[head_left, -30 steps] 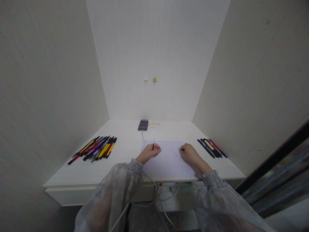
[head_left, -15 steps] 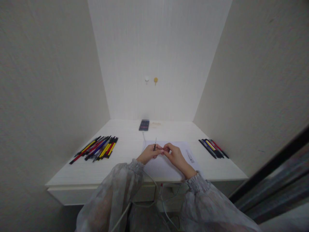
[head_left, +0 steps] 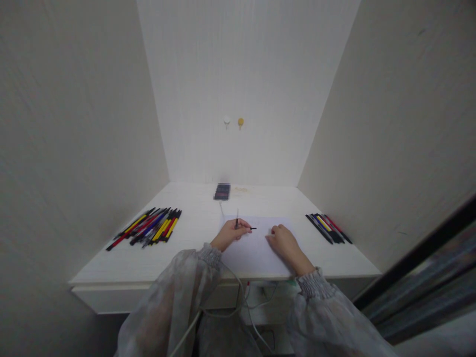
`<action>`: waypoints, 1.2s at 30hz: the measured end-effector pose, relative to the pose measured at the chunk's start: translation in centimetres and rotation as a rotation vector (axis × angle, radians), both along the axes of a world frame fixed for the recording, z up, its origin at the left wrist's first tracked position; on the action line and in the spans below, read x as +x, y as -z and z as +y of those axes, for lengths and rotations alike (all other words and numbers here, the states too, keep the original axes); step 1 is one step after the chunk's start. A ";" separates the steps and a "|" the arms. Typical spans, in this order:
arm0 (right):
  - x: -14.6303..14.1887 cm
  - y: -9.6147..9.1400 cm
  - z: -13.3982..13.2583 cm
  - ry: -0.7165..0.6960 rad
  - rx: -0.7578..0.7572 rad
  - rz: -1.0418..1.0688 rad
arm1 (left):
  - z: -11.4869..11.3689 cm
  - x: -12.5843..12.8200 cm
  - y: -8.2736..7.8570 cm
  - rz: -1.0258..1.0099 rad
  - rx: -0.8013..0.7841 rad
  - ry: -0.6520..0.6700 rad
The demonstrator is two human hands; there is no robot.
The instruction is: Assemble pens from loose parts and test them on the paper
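Note:
My left hand (head_left: 233,234) is closed above the white paper (head_left: 253,255). A slim black pen part (head_left: 254,228) pokes out to the right from between its thumb and forefinger. A second thin pen piece, clear with a dark lower end (head_left: 237,219), stands upright among the same fingers. To the right, my right hand (head_left: 287,245) is low over the paper, its fingers bent and the thumb slightly apart from the forefinger. Nothing shows between those tips. Whatever lies beneath its palm is hidden.
Many pens, black, red, yellow and blue, form a pile (head_left: 150,227) on the desk's left. A smaller row of pens (head_left: 328,229) lies at the right. A pixelated dark device (head_left: 222,191) with a cable sits at the back. White cables (head_left: 223,313) hang below the desk edge.
My right hand has parted from the left and moved right over the paper. It now covers the spot where a clear piece lay. The black tip in my left hand has become visible.

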State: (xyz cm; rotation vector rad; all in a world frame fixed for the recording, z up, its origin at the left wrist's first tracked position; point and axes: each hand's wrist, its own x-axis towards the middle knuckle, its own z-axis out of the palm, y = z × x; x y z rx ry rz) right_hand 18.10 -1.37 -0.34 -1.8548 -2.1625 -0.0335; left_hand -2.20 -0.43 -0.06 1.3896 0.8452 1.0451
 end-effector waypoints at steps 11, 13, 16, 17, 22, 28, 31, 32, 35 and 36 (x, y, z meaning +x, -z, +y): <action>-1.4 -0.9 -0.5 -0.301 0.012 0.572 | -0.4 -0.2 -0.3 0.068 0.052 -0.020; -1.8 -0.8 -0.3 -0.393 0.008 0.719 | -0.4 -0.2 -0.3 0.073 0.064 -0.026; -2.2 -0.2 0.0 -0.437 -0.012 0.875 | -0.3 -0.3 -0.2 0.076 0.069 -0.028; -2.3 0.1 0.1 -0.441 -0.027 0.924 | -0.3 -0.3 -0.2 0.077 0.070 -0.022; -2.6 0.4 0.0 -0.431 -0.087 1.068 | -0.2 -0.4 0.0 0.095 0.078 -0.004; -2.7 0.3 -0.2 -0.417 -0.081 1.117 | -0.3 -0.4 -0.1 0.077 0.062 0.003; -2.7 0.3 -0.2 -0.407 -0.081 1.104 | -0.4 -0.4 -0.3 0.096 0.070 -0.015; -2.7 0.3 -0.2 -0.405 -0.077 1.101 | -0.4 -0.4 -0.3 0.100 0.071 -0.024; -2.6 0.1 -0.3 -0.405 -0.063 1.098 | -0.4 -0.4 -0.3 0.107 0.068 -0.033; -2.6 0.1 -0.3 -0.404 -0.063 1.095 | -0.4 -0.4 -0.3 0.107 0.066 -0.029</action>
